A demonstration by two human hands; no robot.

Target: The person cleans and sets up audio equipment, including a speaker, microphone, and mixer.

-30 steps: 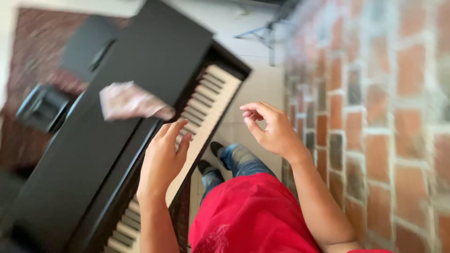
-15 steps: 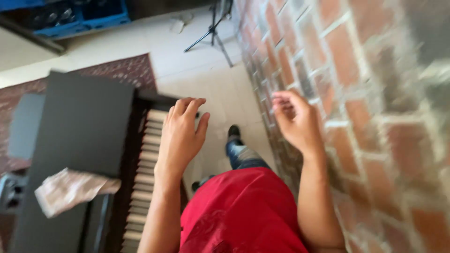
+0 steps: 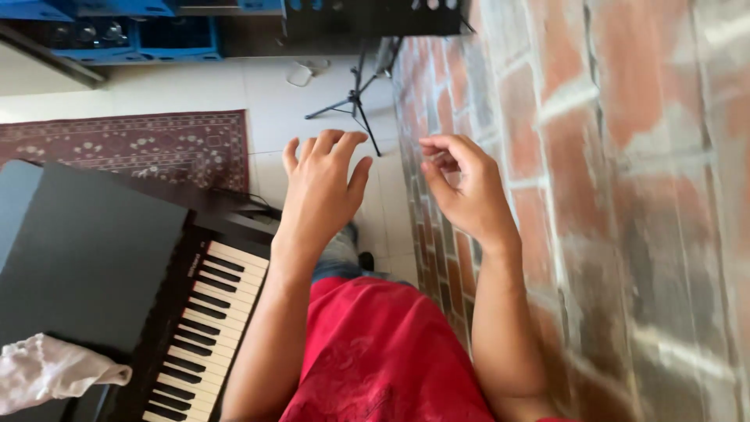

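My left hand [image 3: 320, 187] is raised in the air past the right end of a black digital piano [image 3: 94, 258], fingers spread, holding nothing. My right hand [image 3: 465, 184] is lifted close to a red brick wall [image 3: 594, 156], fingers loosely curled and empty. The piano's black and white keys [image 3: 207, 320] run along its near edge, below my left forearm. A crumpled white cloth [image 3: 47, 371] lies on the piano's flat top at the lower left. I wear a red shirt [image 3: 375, 359].
A patterned dark red rug [image 3: 148, 141] lies on the pale tiled floor beyond the piano. A black tripod stand [image 3: 355, 94] stands by the wall. Blue crates [image 3: 117, 31] sit at the far top left. The brick wall fills the right side.
The view has swung, so the piano now sits lower left and its keys are clear of my left hand. Both hands have risen and moved away from the keyboard, toward the wall.
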